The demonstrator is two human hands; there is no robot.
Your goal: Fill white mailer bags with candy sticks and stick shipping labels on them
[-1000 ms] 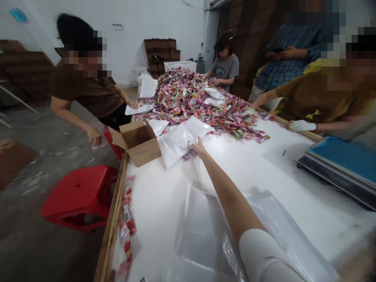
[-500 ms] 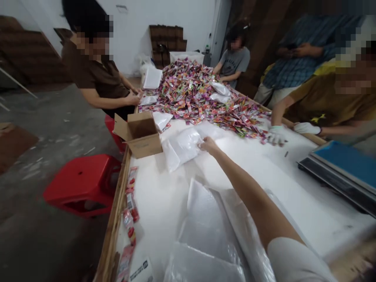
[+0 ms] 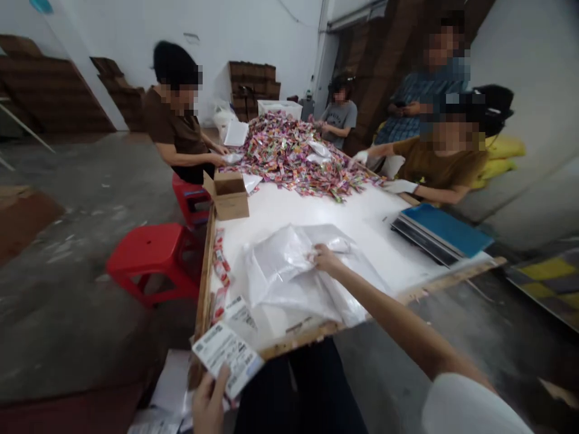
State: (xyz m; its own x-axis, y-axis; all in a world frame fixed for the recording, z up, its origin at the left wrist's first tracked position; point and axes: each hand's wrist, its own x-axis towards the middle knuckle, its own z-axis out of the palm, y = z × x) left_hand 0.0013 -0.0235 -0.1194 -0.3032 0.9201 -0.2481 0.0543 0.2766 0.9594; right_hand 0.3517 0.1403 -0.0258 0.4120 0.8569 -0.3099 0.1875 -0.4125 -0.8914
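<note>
My right hand (image 3: pixel 326 260) is closed on the edge of a translucent plastic bag (image 3: pixel 283 265), over more flat plastic bags (image 3: pixel 298 296) near the table's close end. At the lower left, my left hand (image 3: pixel 208 401) pinches a white printed label (image 3: pixel 228 355) between thumb and fingers, just off the table corner. Another printed label (image 3: pixel 242 316) lies on the table behind it. Small red-and-white sachets (image 3: pixel 221 265) run in a line along the left edge.
An open cardboard box (image 3: pixel 233 202) stands on the white table (image 3: pixel 289 208) at left. Beyond it rises a heap of colourful sachets (image 3: pixel 289 144), with several people around. A blue-topped scale (image 3: pixel 446 232) sits at right. Red stools (image 3: pixel 149 253) stand at left.
My right hand has drawn the plastic bag from beside the box toward me, onto the other bags. My left hand has come into view with a label. The view has shifted back.
</note>
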